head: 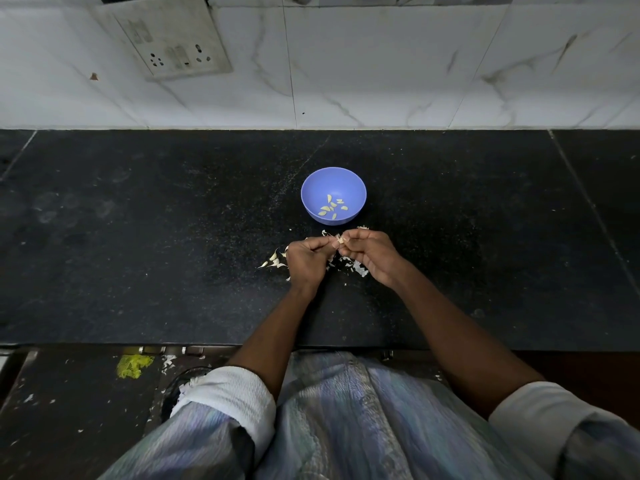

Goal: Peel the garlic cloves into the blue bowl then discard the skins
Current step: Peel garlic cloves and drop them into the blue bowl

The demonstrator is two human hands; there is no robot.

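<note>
A blue bowl [333,178] stands on the black counter [138,237] with several peeled yellowish cloves [331,206] in its bottom. Just in front of it, my left hand [306,258] and my right hand [369,252] meet with curled fingers. Between their fingertips they pinch a small garlic clove [341,241], mostly hidden by the fingers. White garlic skins [356,268] lie scattered on the counter beneath and between the hands. A few unpeeled cloves [273,259] lie to the left of my left hand.
A white marble-tiled wall [381,64] rises behind the counter, carrying a socket panel [173,39] at upper left. The counter's front edge runs near my body. Below it at left, the dark floor holds yellow scraps [133,365] and white bits.
</note>
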